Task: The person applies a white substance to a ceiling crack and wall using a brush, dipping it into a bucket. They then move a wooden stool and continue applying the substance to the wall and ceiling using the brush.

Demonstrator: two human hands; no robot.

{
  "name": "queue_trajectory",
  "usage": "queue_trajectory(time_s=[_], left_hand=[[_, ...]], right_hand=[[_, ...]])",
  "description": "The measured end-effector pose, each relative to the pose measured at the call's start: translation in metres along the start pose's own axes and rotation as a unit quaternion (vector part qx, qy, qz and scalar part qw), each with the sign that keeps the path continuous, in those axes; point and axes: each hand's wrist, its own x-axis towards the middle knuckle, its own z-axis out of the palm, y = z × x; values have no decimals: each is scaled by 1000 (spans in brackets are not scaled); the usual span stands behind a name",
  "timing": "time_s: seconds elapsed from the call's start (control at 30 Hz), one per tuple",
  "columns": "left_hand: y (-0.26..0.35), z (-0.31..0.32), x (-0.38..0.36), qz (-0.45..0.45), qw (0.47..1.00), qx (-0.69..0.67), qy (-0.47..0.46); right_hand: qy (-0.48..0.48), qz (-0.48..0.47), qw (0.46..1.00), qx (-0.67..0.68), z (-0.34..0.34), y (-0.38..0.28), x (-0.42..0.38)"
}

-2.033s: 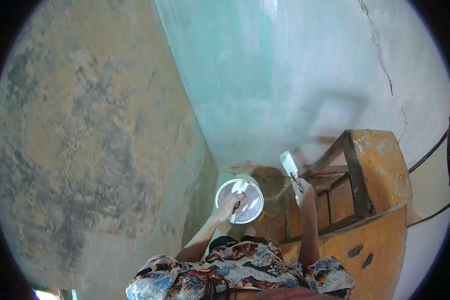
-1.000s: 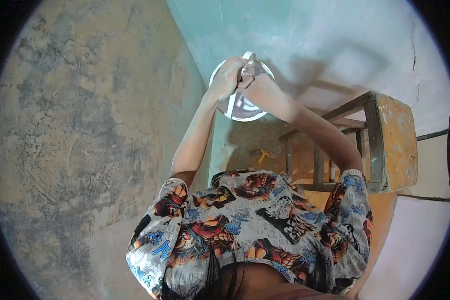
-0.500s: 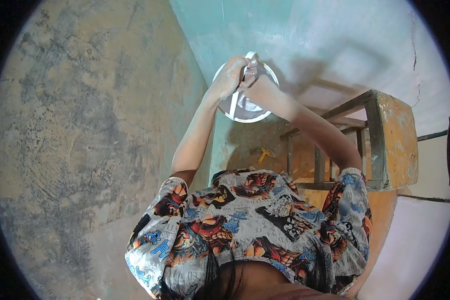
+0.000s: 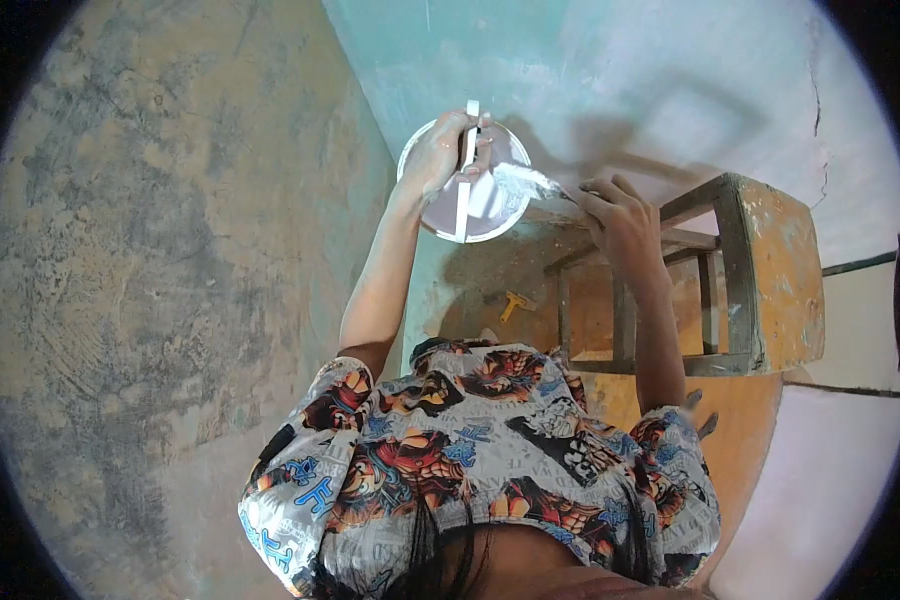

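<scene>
A round white bucket (image 4: 440,216) hangs in front of me, near the corner of two walls. My left hand (image 4: 447,155) grips its white strap handle, fingers curled round the upper part. Whitish material shows inside the bucket. To the right, my right hand (image 4: 622,222) is closed on the narrow handle of a paintbrush (image 4: 528,182). The brush head is coated in white and overlaps the bucket's right rim in this view. White smears mark my left hand.
A worn wooden stool (image 4: 788,275) stands close on the right, near my right forearm. Below the bucket, a yellow scraper (image 4: 513,306) lies on the floor. A stained bare wall (image 4: 170,260) rises on the left, a teal and white painted wall (image 4: 570,60) ahead.
My right hand has moved off to the right, away from my left hand at the strap, bringing the white-coated brush into sight. The bucket has shifted slightly left in view.
</scene>
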Motion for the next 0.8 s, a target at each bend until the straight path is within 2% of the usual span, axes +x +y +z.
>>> queue_trajectory(time_s=[0.1,0.23,0.53,0.63,0.73,0.8], left_hand=[[-2,-5,1,22,998,9,-58],[3,9,-1,17,1000,5,-17],[1,15,4,22,999,-4,-29],[-1,24,3,29,998,47,-19],[-8,20,7,34,998,50,-37],[-10,21,5,31,999,34,-27]], right_hand=[[33,18,999,-1,-8,0,-6],[63,19,998,0,-27,1,-6],[131,4,991,-10,-43,10,-8],[154,-1,988,-12,-46,12,-10],[163,17,986,-5,-51,11,-13],[188,85,976,71,-37,11,-19]])
